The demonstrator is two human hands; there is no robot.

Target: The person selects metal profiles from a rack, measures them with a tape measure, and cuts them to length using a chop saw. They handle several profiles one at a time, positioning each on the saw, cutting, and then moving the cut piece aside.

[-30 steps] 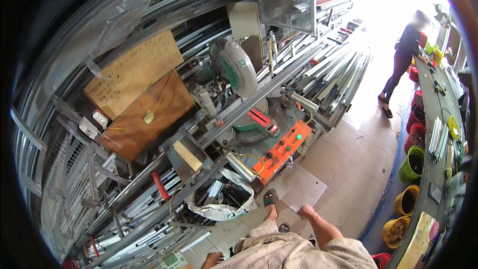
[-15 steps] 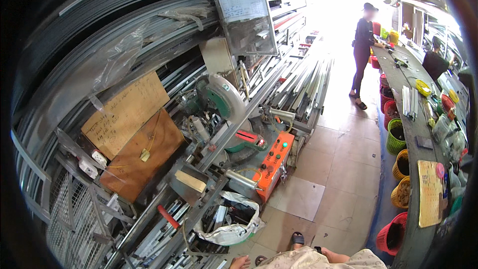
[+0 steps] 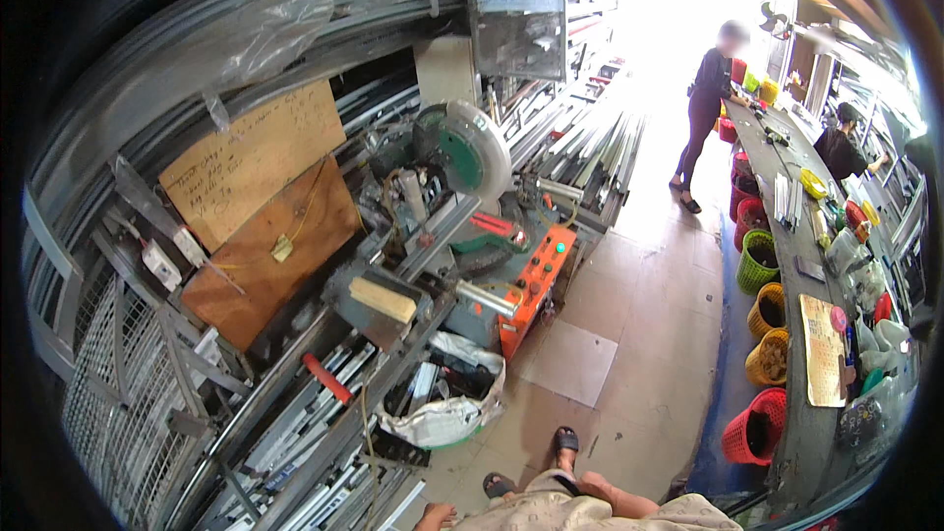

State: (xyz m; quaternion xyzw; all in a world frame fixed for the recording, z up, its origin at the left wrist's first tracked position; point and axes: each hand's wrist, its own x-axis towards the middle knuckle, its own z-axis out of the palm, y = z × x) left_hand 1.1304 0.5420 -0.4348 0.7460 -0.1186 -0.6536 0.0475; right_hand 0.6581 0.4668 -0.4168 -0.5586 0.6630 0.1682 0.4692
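Note:
My left hand (image 3: 437,515) shows at the lower edge, partly cut off, with its fingers loosely apart and nothing seen in them. It is nearest to the metal offcuts and the white sack (image 3: 442,413) of scraps. My right hand (image 3: 602,490) lies against my patterned beige clothing (image 3: 629,519); its fingers are too unclear to read, and a small dark thing shows beside it. Ahead on the left stands a cutting saw with a green and white blade guard (image 3: 477,152) and an orange control box (image 3: 539,285) bearing several buttons and a lit green lamp.
A wooden block (image 3: 383,299) rests on the saw's bench. Metal profiles (image 3: 590,143) fill the left-side racks. Along the right runs a long workbench (image 3: 796,334) with colored baskets (image 3: 755,425) below. One person (image 3: 710,88) stands at its far end; another (image 3: 841,149) is behind it. My sandalled foot (image 3: 565,444) is on the tiles.
The view has shifted, so the saw, sack and bench sit differently in it. My left hand appears farther left in the picture. The standing person leans slightly more over the bench.

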